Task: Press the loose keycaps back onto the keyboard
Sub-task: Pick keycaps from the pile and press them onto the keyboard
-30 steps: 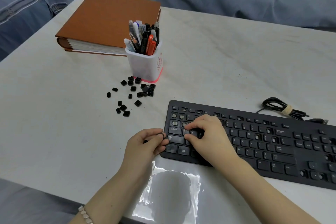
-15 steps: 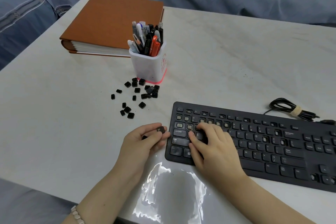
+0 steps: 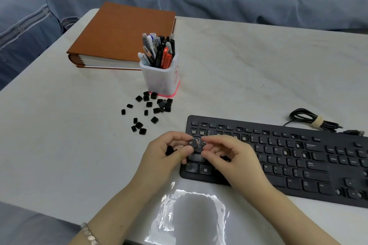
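**Item: W keycap** (image 3: 192, 142). Small black plastic square with a white legend.
- Handling, judged: very light, rigid, smooth-topped and easy to fumble. The clips under it are likely fragile, so it should seat under a straight downward press. Best taken by two opposite side edges, legend up.
- Position: above the left end of the keyboard (image 3: 288, 165), over the upper letter rows, where several sockets stand bare. It is tilted, not yet seated.

**Left hand** (image 3: 165, 157). Pinches the W keycap between thumb and forefinger. The curled fingers also cradle further dark pieces (image 3: 170, 150), probably more caps. It sits at the keyboard's left edge.

**Right hand** (image 3: 233, 159). Over the keyboard's left letter block, fingers curled, with thumb and forefinger tips just beside the cap's right edge. Whether they touch or grip it cannot be told.

**Loose keycaps** (image 3: 148, 108). About twenty, scattered on the table beyond the keyboard's far-left corner and well apart from both hands.

**Pen holder** (image 3: 162, 80). White, stands just behind that scatter, farther from the keyboard.
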Available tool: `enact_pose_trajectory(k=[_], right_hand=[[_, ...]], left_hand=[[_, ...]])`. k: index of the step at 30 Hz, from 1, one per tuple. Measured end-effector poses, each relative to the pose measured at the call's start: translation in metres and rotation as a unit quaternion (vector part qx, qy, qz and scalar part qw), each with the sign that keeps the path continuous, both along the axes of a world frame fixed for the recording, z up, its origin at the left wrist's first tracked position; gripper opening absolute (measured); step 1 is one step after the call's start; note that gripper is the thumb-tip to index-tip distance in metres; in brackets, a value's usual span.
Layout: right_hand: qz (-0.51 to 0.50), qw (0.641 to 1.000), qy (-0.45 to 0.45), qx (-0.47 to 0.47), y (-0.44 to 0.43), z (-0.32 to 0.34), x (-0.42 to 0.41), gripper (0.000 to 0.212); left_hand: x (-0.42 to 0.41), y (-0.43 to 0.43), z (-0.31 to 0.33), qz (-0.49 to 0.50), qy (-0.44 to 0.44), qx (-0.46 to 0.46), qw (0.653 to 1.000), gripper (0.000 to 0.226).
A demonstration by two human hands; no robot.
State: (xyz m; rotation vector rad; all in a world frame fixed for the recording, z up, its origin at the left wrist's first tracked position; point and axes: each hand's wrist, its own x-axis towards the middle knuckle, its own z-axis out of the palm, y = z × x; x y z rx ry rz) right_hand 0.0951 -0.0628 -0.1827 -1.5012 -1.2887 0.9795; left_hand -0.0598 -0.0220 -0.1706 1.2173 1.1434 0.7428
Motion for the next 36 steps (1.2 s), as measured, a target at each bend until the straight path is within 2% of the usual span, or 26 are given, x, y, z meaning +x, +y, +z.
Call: enact_pose_trajectory(k=[2,5,9,13,17,20,23,26,29,36], right_hand=[[-0.001,0.998,0.054,-0.011,-0.003,0.004,-0.001,0.038],[0.003,0.996,0.085,-0.012,-0.006,0.010,0.000,0.038],[0.015,0.995,0.098,-0.017,-0.008,0.013,0.004,0.038],[0.013,0.993,0.101,-0.055,-0.009,0.009,0.015,0.029],[0.025,0.999,0.002,-0.042,-0.010,0.006,0.018,0.033],[-0.002,0.994,-0.106,-0.027,-0.004,-0.002,0.026,0.038],[-0.030,0.981,-0.186,-0.034,0.007,-0.007,0.034,0.028],[-0.022,0.967,-0.252,-0.042,0.017,-0.007,0.034,0.016],[0.007,0.955,-0.291,-0.046,0.023,-0.009,0.028,0.015],[0.017,0.955,-0.288,-0.067,0.027,-0.020,0.028,0.016]], left_hand=[[0.001,-0.001,0.002,-0.018,0.008,0.036,0.999,0.021],[0.004,-0.003,0.003,-0.031,0.014,0.066,0.997,0.022],[0.007,-0.004,0.004,-0.036,0.020,0.082,0.996,0.023],[0.010,-0.005,0.002,-0.068,0.024,0.066,0.995,0.026],[0.014,-0.008,-0.001,-0.044,0.027,0.023,0.998,0.023],[0.014,-0.006,-0.006,0.059,-0.007,-0.078,0.995,0.018],[0.010,-0.002,-0.007,0.137,-0.051,-0.161,0.976,0.021],[0.005,-0.001,-0.008,0.154,-0.045,-0.166,0.973,0.027],[0.003,-0.003,-0.009,0.154,-0.049,-0.158,0.974,0.029],[0.002,-0.008,-0.008,0.145,-0.040,-0.117,0.982,0.013]])
